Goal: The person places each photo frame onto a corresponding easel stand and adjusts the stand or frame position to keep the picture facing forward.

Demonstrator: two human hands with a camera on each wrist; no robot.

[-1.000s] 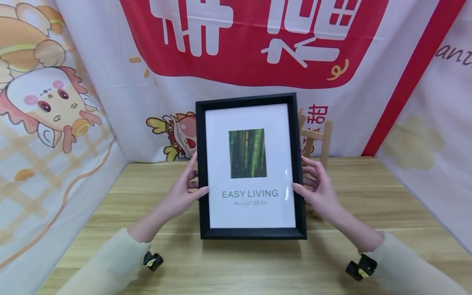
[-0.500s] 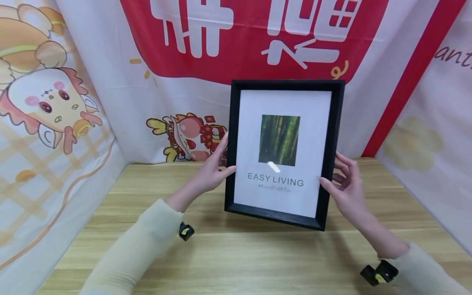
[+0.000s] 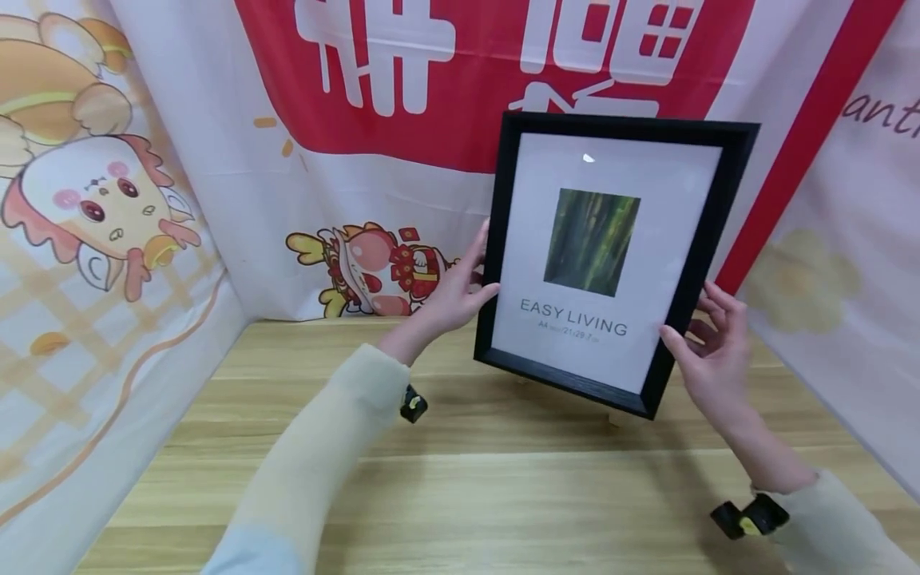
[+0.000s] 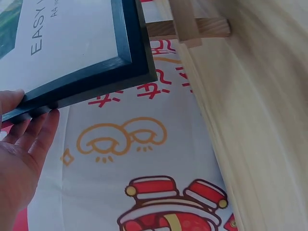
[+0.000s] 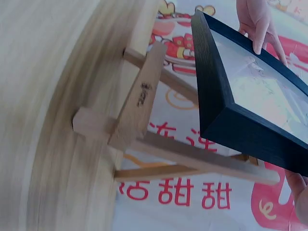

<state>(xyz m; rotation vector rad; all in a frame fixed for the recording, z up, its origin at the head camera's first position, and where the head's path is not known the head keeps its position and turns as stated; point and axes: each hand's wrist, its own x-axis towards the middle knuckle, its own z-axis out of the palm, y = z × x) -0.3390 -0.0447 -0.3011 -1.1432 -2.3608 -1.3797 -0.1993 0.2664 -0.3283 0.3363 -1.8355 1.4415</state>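
A black picture frame (image 3: 568,351) with a white mat, a green bamboo print and the words EASY LIVING hangs tilted in the air above the wooden table (image 3: 503,495). My left hand (image 3: 460,295) grips its left edge, thumb on the front and fingers behind. My right hand (image 3: 707,355) grips the lower right edge the same way. The left wrist view shows the frame's corner (image 4: 86,53) over my left hand's fingers (image 4: 29,144). A small wooden easel (image 5: 142,98) stands on the table behind and below the frame (image 5: 226,101); the head view hides most of it.
Printed cloth backdrops with cartoon figures (image 3: 374,267) and a red banner (image 3: 460,96) wall in the table at the back and on both sides. Bare wooden tabletop lies in front of the frame.
Both hands have lifted the frame off the table, carried it up and to the right, and tilted it clockwise. It now covers the easel in the head view.
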